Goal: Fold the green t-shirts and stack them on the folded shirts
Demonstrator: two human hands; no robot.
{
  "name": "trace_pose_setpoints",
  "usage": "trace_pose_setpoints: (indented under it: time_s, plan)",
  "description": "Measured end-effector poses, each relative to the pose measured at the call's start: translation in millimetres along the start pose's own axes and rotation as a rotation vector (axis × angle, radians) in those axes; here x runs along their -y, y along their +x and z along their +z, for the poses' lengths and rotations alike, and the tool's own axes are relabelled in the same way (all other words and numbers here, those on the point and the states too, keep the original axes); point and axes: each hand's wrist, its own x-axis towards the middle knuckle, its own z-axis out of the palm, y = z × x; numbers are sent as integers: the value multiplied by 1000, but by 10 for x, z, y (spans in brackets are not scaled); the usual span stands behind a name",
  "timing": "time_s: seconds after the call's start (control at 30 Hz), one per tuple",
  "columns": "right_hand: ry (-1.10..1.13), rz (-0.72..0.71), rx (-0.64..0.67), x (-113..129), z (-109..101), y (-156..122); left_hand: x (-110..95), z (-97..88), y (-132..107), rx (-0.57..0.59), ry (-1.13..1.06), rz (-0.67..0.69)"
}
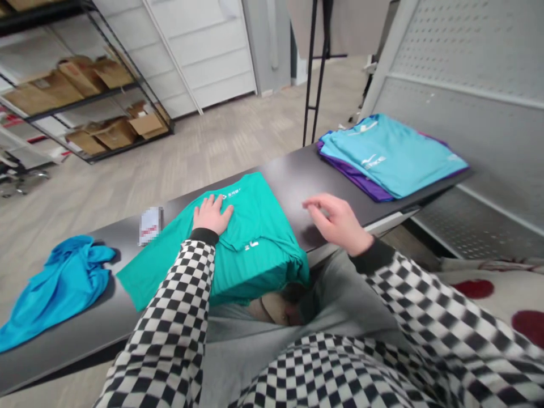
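Observation:
A green T-shirt [250, 238] lies partly folded on the dark table [293, 175], its near edge hanging over the table's front. My left hand [211, 215] rests flat on the shirt, fingers spread, open. My right hand [335, 218] hovers just right of the shirt above the bare tabletop, fingers loosely spread and holding nothing. Both arms wear black-and-white checkered sleeves.
A crumpled blue shirt [59, 283] lies at the table's left end. A folded stack with a light blue shirt [391, 150] over a purple one sits at the right end. A small white card [150, 225] lies near the green shirt. Shelves with cardboard boxes [85, 79] stand behind.

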Motion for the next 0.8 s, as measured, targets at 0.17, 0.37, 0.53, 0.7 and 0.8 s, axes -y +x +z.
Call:
trace_pose_setpoints:
  time_s: [0.17,0.37,0.53,0.7,0.8]
  plan:
    - [262,319,33,-81,-135,-1401,5,-25,-10,-5,9,33]
    - [345,316,106,-125,156,-1565,-83,-205,-102,-3,37,132]
    - [244,287,100,-17,404,-1197,-417,-514,-119,-83,107,197]
    - [188,309,18,-24,583,-1178,-1130,-338,-236,-6,70,347]
    - [256,286,21,-36,615,-1232,-1400,-21,-386,111,65,323]
